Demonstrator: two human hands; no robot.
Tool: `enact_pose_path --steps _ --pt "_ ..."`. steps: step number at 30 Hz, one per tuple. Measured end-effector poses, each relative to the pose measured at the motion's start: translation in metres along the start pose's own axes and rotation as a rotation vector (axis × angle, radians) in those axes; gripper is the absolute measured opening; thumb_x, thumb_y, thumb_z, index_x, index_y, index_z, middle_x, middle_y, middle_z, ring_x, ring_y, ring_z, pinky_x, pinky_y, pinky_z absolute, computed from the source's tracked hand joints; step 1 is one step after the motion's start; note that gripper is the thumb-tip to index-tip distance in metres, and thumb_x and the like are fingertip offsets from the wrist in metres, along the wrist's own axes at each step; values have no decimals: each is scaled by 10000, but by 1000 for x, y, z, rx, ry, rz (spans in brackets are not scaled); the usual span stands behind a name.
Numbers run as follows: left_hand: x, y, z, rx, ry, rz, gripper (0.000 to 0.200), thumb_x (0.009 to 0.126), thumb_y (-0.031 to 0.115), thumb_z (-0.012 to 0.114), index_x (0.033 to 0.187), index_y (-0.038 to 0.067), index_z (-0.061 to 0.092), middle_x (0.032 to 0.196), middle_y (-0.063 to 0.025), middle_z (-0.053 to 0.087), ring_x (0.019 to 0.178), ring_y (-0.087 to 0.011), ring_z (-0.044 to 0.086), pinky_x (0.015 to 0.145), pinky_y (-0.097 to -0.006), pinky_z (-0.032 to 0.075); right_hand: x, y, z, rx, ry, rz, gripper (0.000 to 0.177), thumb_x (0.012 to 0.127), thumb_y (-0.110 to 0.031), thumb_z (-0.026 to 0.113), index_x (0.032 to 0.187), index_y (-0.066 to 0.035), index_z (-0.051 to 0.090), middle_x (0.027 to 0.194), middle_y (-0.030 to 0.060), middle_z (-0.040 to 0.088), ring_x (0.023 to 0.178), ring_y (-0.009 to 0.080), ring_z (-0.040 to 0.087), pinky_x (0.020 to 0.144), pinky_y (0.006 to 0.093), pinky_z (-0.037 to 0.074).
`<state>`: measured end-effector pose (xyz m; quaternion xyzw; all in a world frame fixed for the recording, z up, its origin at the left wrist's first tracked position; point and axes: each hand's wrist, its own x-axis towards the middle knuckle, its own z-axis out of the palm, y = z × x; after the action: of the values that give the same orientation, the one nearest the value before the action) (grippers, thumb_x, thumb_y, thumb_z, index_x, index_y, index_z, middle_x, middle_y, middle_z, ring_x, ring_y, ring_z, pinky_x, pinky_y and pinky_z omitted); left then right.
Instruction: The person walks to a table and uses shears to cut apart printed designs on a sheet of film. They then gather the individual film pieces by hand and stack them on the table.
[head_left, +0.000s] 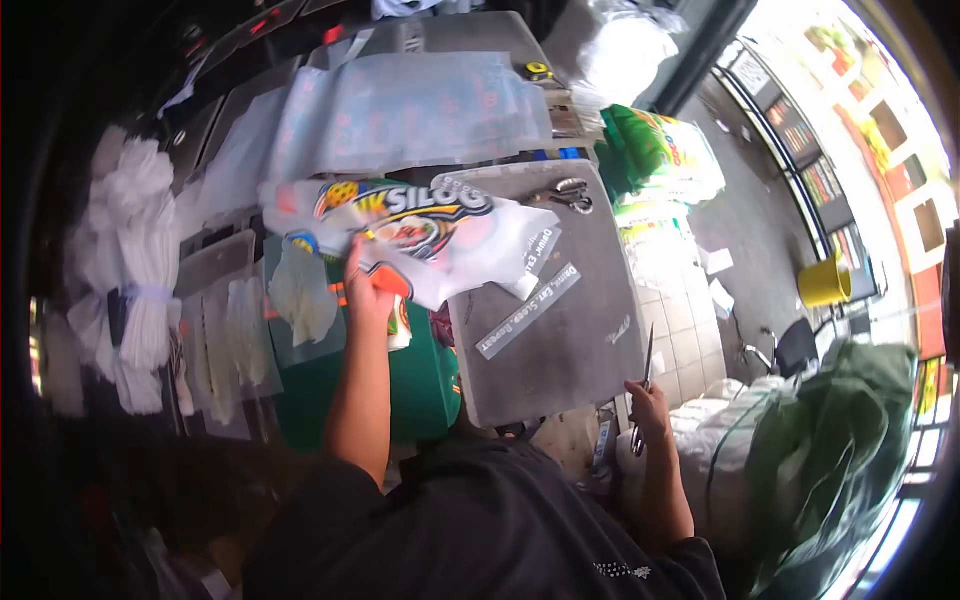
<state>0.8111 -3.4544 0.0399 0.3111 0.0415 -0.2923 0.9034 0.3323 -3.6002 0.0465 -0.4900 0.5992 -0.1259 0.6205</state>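
Observation:
My left hand (370, 288) is closed on a printed film sheet (430, 228), with "SILOG" lettering and a picture of a bowl of food. The sheet is lifted over the left part of a grey board (600, 350). My right hand (650, 412) is wrapped round a pair of scissors (649, 355), blades pointing up, just off the board's near right corner. On the board lies a printed strip (530, 310) reading "Drink, Eat, Sleep, Repeat". Similar lettering shows at the sheet's right end. A second pair of scissors (568, 196) rests at the board's far edge.
Large translucent sheets (410, 110) cover the far surface, with a yellow tape measure (538, 71) beside them. Tied white plastic bundles (140, 270) hang at left. Green packages (660, 155) are stacked at right, near a yellow bucket (824, 284) and a green sack (835, 450).

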Motion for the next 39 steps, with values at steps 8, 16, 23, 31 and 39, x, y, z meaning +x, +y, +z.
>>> enact_pose_path --steps 8,16,23,31,39 --pt "112 -8 131 11 -177 98 421 890 280 590 1223 38 503 1182 -104 570 1076 -263 568 954 -434 446 34 -38 -4 -39 -45 -82 228 862 -253 652 920 -46 576 562 -48 443 453 58 422 416 236 371" --pt "223 -15 176 -71 -250 215 397 828 252 672 1165 90 539 1069 -61 601 967 -238 609 848 -416 505 37 -29 -10 -63 62 -87 208 867 -219 645 937 -35 579 560 -44 447 456 57 429 412 236 366" --pt "286 -41 73 216 219 94 567 897 540 457 1295 137 450 1183 -59 543 1094 -221 534 925 -364 420 60 -46 -2 -73 -25 -111 233 862 -224 650 933 -11 586 633 -1 516 498 69 481 441 239 414" --pt "-25 27 -49 418 416 255 656 916 579 381 1351 88 371 1286 -150 530 1113 -271 548 969 -424 366 116 -54 19 -224 -326 -226 226 853 -238 661 927 -34 595 586 -21 478 467 74 455 423 248 405" --pt "-425 -86 -243 1389 1190 111 299 896 348 526 867 60 603 745 -102 619 710 -223 617 650 -368 488 125 -41 93 -406 -764 -250 211 835 -200 630 971 -45 583 584 -54 431 449 48 408 406 220 365"
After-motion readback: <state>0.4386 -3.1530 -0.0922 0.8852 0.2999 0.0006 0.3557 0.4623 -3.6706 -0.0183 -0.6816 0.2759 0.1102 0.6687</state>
